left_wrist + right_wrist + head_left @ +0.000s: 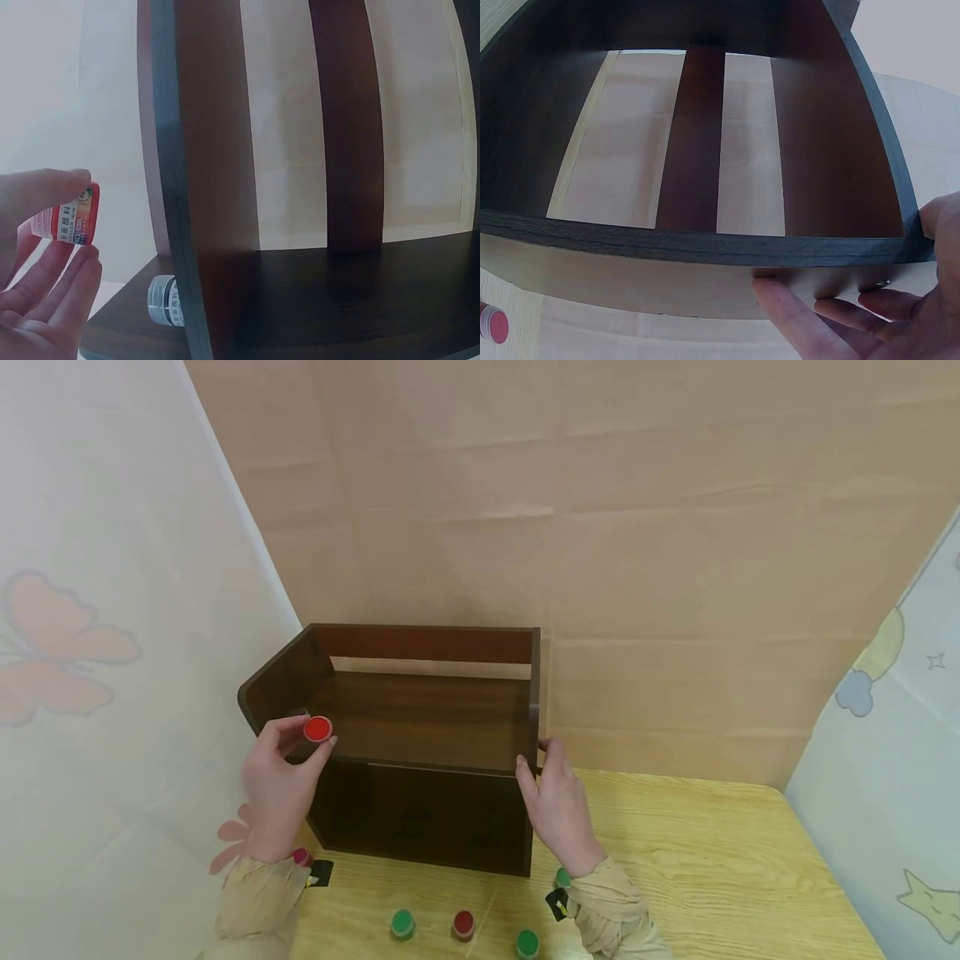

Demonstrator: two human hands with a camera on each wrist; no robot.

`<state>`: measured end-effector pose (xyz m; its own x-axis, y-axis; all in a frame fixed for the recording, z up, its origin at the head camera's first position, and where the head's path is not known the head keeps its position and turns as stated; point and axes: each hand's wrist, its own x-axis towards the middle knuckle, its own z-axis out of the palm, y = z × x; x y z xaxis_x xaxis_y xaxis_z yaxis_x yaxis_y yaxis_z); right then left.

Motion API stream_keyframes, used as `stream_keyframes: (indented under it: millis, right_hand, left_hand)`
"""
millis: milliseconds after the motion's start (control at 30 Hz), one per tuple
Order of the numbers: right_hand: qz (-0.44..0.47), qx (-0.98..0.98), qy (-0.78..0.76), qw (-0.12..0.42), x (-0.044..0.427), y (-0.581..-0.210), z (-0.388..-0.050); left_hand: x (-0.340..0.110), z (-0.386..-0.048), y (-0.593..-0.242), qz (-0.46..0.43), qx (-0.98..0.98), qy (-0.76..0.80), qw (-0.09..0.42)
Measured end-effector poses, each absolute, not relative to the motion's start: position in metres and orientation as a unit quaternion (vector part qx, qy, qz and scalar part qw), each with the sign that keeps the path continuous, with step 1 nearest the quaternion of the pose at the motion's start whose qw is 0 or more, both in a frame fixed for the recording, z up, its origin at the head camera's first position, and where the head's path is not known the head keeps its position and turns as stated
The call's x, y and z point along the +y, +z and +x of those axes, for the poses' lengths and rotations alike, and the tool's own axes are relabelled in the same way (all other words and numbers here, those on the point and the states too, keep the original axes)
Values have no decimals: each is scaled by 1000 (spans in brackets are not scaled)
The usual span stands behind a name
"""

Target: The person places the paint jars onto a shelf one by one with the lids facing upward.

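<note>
The left hand (281, 785) pinches a small red paint jar (318, 729) between thumb and fingertips, the fingers parted just as far as the jar is wide, and holds it clear lid up above the left end of the top board of a dark wooden shelf (442, 722), not touching the wood. The right hand (561, 806) grips the shelf's right side panel, thumb at the front edge and fingers bent against the outer face. The likeliest trouble is a bump: a pale jar (165, 300) stands on that same board near the left side panel, and the red jar or the knuckles could knock it if the hand came down too far left. The pinch is slight on a smooth, round jar, so a loose thumb could let it slip or land tilted. If the right hand pulled hard, the shelf might shift or tip, upsetting the pale jar. The shelf could also slide into the pink jar (302, 857) on the table (697, 843), beside the left sleeve.
</note>
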<state>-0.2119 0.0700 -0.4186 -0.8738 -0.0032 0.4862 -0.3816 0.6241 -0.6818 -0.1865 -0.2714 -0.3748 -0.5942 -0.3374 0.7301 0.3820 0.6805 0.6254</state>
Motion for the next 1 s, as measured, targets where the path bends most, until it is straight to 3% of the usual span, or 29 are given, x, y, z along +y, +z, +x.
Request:
stream_keyframes:
  millis: [433,1000]
  right_hand:
    - [98,-879,417,208,71,-417,-211]
    - [103,-879,417,207,73,-416,-208]
  left_hand:
    - [-273,-213,-382,22,-814,-384,436]
    - [-274,-223,-393,44,-825,-363,431]
